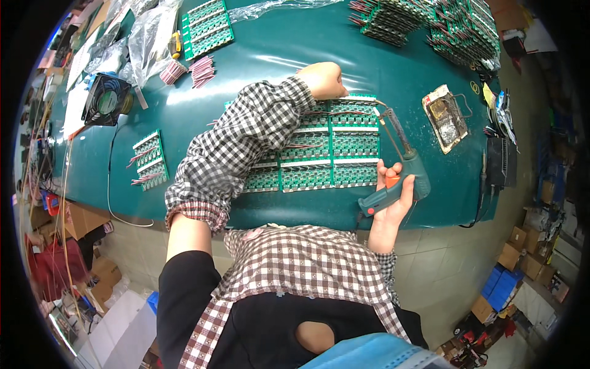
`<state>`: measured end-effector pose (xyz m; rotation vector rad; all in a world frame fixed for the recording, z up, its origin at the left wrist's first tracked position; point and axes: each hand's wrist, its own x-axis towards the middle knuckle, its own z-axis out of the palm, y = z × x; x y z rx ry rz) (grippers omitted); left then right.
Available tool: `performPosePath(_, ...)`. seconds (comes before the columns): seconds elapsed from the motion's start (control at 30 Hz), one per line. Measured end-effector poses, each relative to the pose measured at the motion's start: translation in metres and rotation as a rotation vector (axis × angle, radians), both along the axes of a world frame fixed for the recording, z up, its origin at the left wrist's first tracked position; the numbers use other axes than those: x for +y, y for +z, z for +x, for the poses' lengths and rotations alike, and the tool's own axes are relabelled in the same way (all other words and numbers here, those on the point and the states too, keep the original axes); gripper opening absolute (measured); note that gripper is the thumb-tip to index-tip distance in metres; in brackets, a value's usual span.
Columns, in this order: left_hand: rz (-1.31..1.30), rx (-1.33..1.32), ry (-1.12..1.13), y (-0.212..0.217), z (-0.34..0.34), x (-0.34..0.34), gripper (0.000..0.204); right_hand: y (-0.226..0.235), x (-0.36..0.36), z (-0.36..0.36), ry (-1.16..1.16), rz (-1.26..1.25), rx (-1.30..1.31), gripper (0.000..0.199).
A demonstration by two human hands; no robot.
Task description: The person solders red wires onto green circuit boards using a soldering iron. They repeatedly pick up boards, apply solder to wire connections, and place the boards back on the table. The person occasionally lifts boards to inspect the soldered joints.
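A green circuit board panel (335, 161) lies on the teal table (276, 55) in front of me. My left hand (324, 80) rests closed at the panel's far edge, where a thin wire sits; I cannot see whether the fingers pinch it. My right hand (393, 203) grips a teal soldering gun (402, 175) with an orange trigger. Its long tip reaches up to the panel's far right corner, close to my left hand. My checked left sleeve covers the panel's left part.
A smaller board panel (149, 160) lies to the left, another (207, 27) at the back. Stacks of wired boards (430, 24) fill the back right. A soldering tip stand with sponge (447, 118) sits right. A small fan (106, 99) and cut red wires (201, 71) lie left.
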<state>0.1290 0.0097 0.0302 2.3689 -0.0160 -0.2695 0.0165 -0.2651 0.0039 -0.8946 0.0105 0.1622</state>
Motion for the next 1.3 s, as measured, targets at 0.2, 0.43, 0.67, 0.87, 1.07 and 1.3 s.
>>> performPosePath(0.2,0.036,-0.03,0.0,-0.001,0.0,-0.007,0.033,0.004,-0.006,0.002,-0.014,-0.02,0.003,0.036)
performPosePath(0.43,0.065,-0.187,0.065,-0.009,-0.012,0.007,0.029,0.013,0.013,0.003,-0.101,-0.096,0.071,0.04)
performPosePath(0.67,0.234,-0.341,0.202,-0.005,-0.053,-0.018,0.011,-0.001,0.003,-0.014,-0.086,-0.15,0.043,0.041)
performPosePath(0.87,0.22,-0.512,0.279,-0.033,-0.052,-0.034,0.019,0.028,0.013,-0.017,-0.022,-0.091,-0.025,0.033)
performPosePath(1.07,0.077,-0.506,0.312,-0.046,-0.059,-0.023,0.015,0.04,0.07,-0.012,0.039,-0.181,0.024,0.037)
performPosePath(1.3,-0.009,-0.811,0.371,0.015,-0.152,0.015,0.033,0.029,0.015,-0.012,-0.209,-0.256,0.072,0.04)
